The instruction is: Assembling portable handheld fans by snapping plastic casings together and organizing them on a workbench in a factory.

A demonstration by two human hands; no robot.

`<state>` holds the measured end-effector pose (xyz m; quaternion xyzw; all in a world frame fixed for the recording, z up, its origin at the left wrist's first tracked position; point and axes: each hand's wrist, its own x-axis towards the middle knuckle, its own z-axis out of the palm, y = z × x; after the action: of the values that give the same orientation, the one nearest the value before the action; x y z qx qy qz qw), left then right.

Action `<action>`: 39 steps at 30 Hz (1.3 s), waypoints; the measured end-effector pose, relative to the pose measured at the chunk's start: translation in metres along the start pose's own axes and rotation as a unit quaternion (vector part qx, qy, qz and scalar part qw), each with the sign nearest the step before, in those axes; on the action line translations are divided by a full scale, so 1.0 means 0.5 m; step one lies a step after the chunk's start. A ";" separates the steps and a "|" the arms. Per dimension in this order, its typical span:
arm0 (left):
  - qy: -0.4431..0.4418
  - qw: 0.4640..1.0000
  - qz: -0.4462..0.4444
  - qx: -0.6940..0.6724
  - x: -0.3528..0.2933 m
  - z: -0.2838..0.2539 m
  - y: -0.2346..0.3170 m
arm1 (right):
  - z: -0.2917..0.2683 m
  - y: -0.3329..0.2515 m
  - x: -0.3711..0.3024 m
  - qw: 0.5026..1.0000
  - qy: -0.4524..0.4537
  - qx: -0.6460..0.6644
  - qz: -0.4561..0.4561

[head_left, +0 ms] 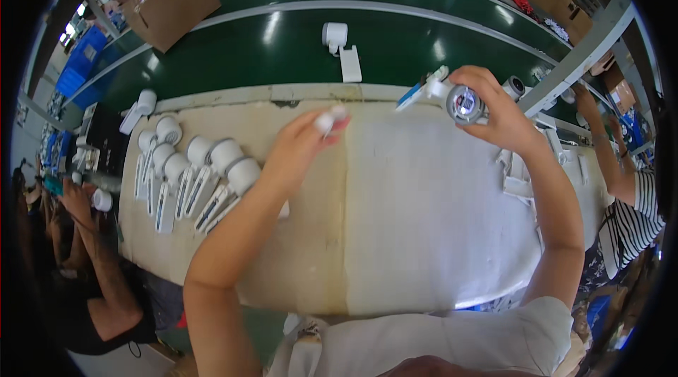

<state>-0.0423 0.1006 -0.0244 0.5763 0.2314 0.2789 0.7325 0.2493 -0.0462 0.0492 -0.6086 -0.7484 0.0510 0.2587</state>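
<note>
My right hand [503, 114] grips a white device with a round head [465, 104]. The head's glassy, silver-ringed face is turned toward me, and a hinged arm with a blue-edged flat part sticks out to the left. Raised over the middle of the table, my left hand [295, 147] pinches a small white part [329, 121]; it is blurred, so its exact kind is unclear. Left of my left forearm, several similar round-headed white devices [227, 156] lie side by side on the table, their flat arms pointing toward me.
Beyond the pale worktable [424, 222] runs a green conveyor belt [254, 45] carrying another white device [350, 63]. White plastic parts [518, 176] lie by my right forearm. A metal post [583, 59] rises at the right. Co-workers' arms [106, 271] show on both sides. A cardboard box [169, 6] stands far left.
</note>
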 end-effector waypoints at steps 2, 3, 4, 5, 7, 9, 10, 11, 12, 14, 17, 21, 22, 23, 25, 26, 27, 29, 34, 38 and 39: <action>0.005 0.997 -0.046 -0.056 0.041 0.033 -0.022 | -0.012 -0.085 -0.026 0.998 -0.054 -0.013 -0.032; 0.005 0.994 -0.077 -0.076 0.052 0.045 -0.050 | -0.013 -0.112 -0.042 0.996 -0.062 -0.014 -0.069; -0.107 0.973 -0.120 -0.168 0.042 0.065 -0.066 | -0.013 -0.138 -0.061 0.995 -0.065 -0.017 -0.071; -0.215 0.929 -0.159 -0.256 0.029 0.082 -0.079 | -0.011 -0.163 -0.077 0.995 -0.068 -0.020 -0.075; -0.275 0.890 -0.173 -0.319 -0.041 0.149 -0.058 | -0.010 -0.186 -0.108 0.994 -0.069 -0.024 -0.082; -0.208 0.908 -0.188 -0.311 -0.078 0.172 -0.050 | -0.006 -0.202 -0.137 0.994 -0.058 -0.020 -0.087; -0.219 0.922 -0.175 -0.266 -0.087 0.163 -0.063 | -0.006 -0.210 -0.148 0.995 -0.062 -0.002 -0.077; -0.229 0.934 -0.162 -0.221 -0.097 0.160 -0.070 | 0.001 -0.218 -0.164 0.995 -0.061 -0.003 -0.077; -0.211 0.936 -0.152 -0.239 -0.116 0.169 -0.067 | 0.015 -0.223 -0.186 0.992 -0.027 0.122 -0.003; -0.192 0.951 -0.127 -0.206 -0.131 0.187 -0.050 | 0.046 -0.224 -0.227 0.884 0.017 0.451 0.124; -0.144 0.971 -0.099 -0.161 -0.157 0.201 -0.016 | 0.049 -0.234 -0.251 0.664 0.029 0.690 0.285; -0.188 0.967 -0.105 -0.135 -0.160 0.200 -0.018 | 0.062 -0.241 -0.276 0.768 0.027 0.606 0.204; -0.184 0.970 -0.107 -0.113 -0.160 0.201 -0.019 | 0.049 -0.255 -0.271 0.944 0.060 0.308 0.100; -0.184 0.970 -0.108 -0.116 -0.163 0.204 -0.018 | 0.037 -0.270 -0.266 0.996 0.084 -0.030 -0.018; -0.209 0.973 -0.083 -0.057 -0.175 0.220 -0.011 | 0.028 -0.272 -0.272 0.979 0.119 -0.114 -0.124; -0.210 0.972 -0.085 -0.061 -0.178 0.224 -0.009 | 0.024 -0.257 -0.272 0.957 0.136 -0.162 -0.198; -0.210 0.976 -0.058 -0.007 -0.180 0.227 -0.005 | 0.010 -0.257 -0.264 0.943 0.132 -0.202 -0.231; -0.208 0.977 -0.033 0.042 -0.192 0.233 0.004 | 0.004 -0.253 -0.266 0.941 0.133 -0.220 -0.221; -0.208 0.962 0.056 0.167 -0.192 0.229 -0.009 | 0.015 -0.258 -0.271 0.946 0.147 -0.212 -0.197; -0.185 0.953 0.129 0.200 -0.193 0.229 -0.017 | 0.011 -0.275 -0.270 0.962 0.134 -0.208 -0.119; -0.169 0.949 0.133 0.230 -0.195 0.230 -0.014 | 0.012 -0.276 -0.269 0.962 0.133 -0.206 -0.119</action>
<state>-0.0373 -0.0486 -0.0033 0.7934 0.0829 0.2118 0.5646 0.1414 -0.2061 0.0544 -0.5563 -0.7688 -0.2170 0.2289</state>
